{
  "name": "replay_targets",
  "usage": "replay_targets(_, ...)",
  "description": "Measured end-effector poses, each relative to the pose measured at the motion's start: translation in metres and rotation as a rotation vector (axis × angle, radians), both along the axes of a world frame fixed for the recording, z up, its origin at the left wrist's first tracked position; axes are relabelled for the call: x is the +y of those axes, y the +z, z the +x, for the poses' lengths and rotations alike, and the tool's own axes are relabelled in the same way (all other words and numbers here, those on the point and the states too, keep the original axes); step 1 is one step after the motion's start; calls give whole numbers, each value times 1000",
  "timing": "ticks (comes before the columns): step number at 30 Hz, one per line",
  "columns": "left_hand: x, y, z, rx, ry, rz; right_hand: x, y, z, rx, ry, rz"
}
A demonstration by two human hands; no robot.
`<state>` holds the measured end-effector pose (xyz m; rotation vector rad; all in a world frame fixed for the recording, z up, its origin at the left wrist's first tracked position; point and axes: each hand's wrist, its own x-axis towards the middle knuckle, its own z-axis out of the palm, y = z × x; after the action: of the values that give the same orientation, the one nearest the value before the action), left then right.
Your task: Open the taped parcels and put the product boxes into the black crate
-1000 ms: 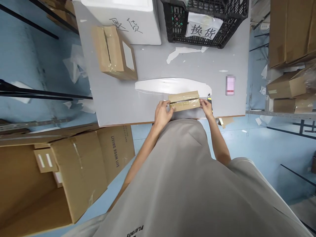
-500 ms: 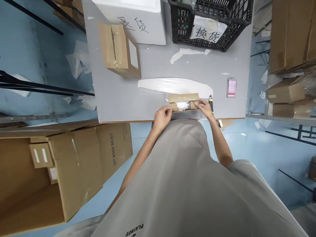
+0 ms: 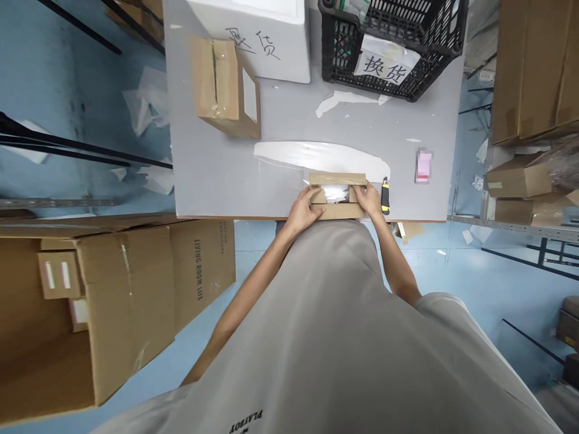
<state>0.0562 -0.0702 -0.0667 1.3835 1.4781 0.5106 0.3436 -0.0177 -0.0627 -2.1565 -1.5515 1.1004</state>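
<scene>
At the table's near edge, just in front of my body, lies a small cardboard box (image 3: 339, 211) with its top flaps open. White wrapped contents (image 3: 336, 193) show inside; what they are I cannot make out. My left hand (image 3: 306, 210) grips the box's left end, thumb on the near flap and fingers at the end flap. On the opposite end, my right hand (image 3: 369, 198) holds the right flap, fingertips curled over it. Right beside that hand, a yellow and black box cutter (image 3: 385, 196) rests on the table.
Behind the box lies a long white sheet (image 3: 321, 155). A taped carton (image 3: 226, 84), a white foam box (image 3: 271, 57) and a black crate (image 3: 344, 66) stand farther back. A pink item (image 3: 424, 166) is at right. A large open carton (image 3: 131, 301) stands left.
The near flap of the small box has folded outward toward me. My left hand has moved onto the box's left end, and my right hand has shifted slightly inward and down.
</scene>
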Motion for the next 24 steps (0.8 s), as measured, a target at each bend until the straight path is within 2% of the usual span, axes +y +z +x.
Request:
replay_targets(4, -6, 15, 0, 41, 28, 5, -2, 0, 0, 59, -9, 26)
replay_targets(7, -10, 19, 7, 51, -13, -11, -4, -3, 6, 77, -23, 48)
replay_targets(14, -3, 1, 31, -174, -156, -122, -10, -8, 52, 20, -82, 12)
replay_targets(17, -1, -6, 41, -208, -187, -121, -12, -7, 67, -13, -95, -8)
replay_targets(20, -1, -11, 46, -212, -204, -107, -13, -8, 71, -69, -101, -28)
replay_targets(24, -5, -18, 45, -235, -156, -103, -10, -11, 66, -123, -107, -49)
